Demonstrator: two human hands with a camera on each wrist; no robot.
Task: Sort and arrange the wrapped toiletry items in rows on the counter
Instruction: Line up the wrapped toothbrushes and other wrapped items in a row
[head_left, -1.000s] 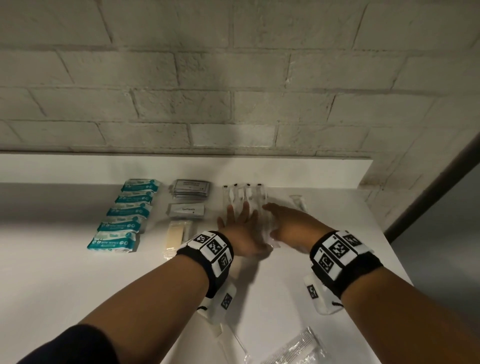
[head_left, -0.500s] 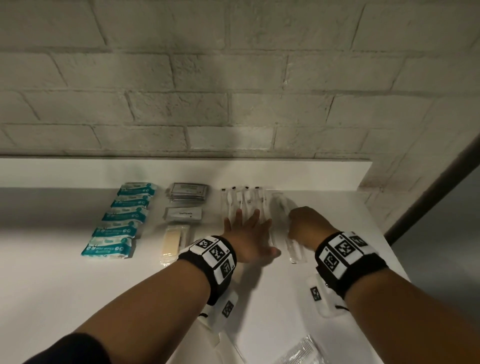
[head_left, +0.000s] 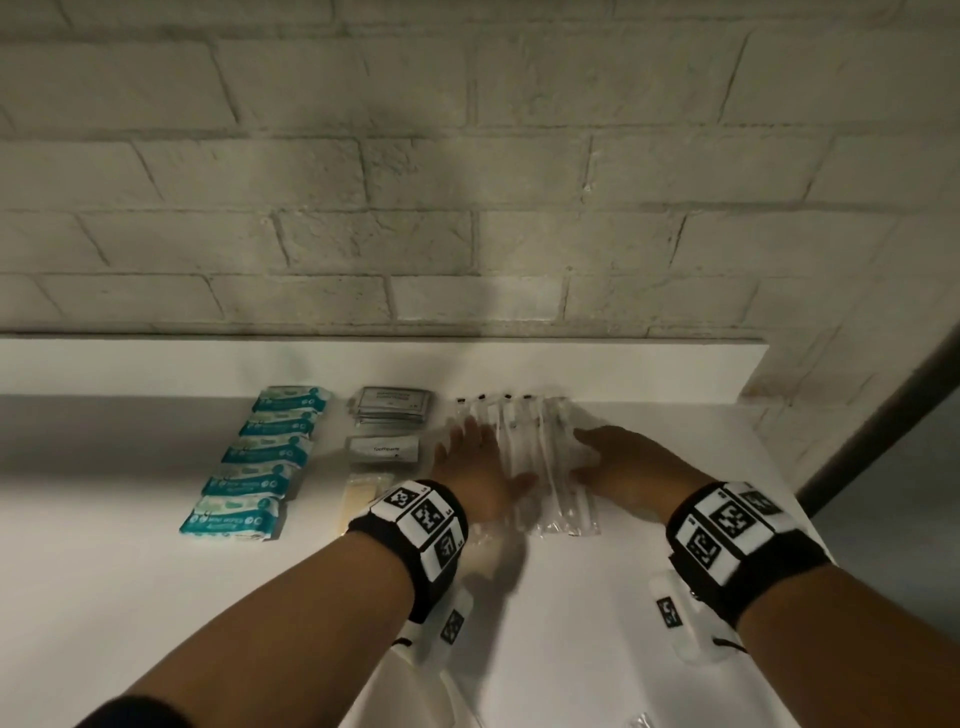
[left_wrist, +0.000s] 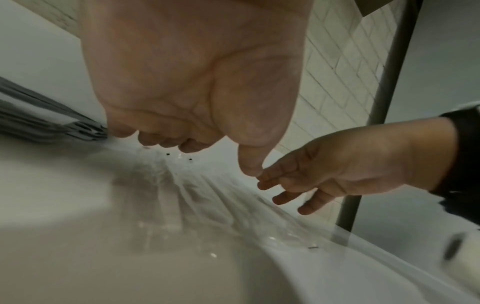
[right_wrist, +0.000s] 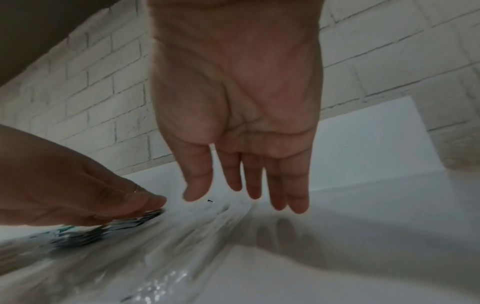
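Several clear-wrapped toothbrushes (head_left: 537, 457) lie side by side at the back of the white counter (head_left: 104, 545). My left hand (head_left: 475, 462) lies flat with straight fingers on the row's left side. My right hand (head_left: 623, 460) lies flat against its right side. The left wrist view shows my left hand (left_wrist: 197, 82) palm down over the wrappers (left_wrist: 207, 197), with the right hand (left_wrist: 337, 174) reaching in, fingers extended. The right wrist view shows my right hand (right_wrist: 239, 102) with straight fingers above the wrappers (right_wrist: 182, 236). Neither hand grips anything.
Left of the toothbrushes lie a column of teal wipe packets (head_left: 260, 462), a stack of grey sachets (head_left: 392, 413), a toothpaste packet (head_left: 383, 448) and a pale yellow packet (head_left: 363, 493). A clear packet (head_left: 641, 721) lies at the near edge. A raised ledge (head_left: 156, 364) and brick wall bound the back.
My right hand drew back from over the left hand to the row's right side. A wrapped toothbrush that lay apart at the right now lies in the row. The left hand barely moved.
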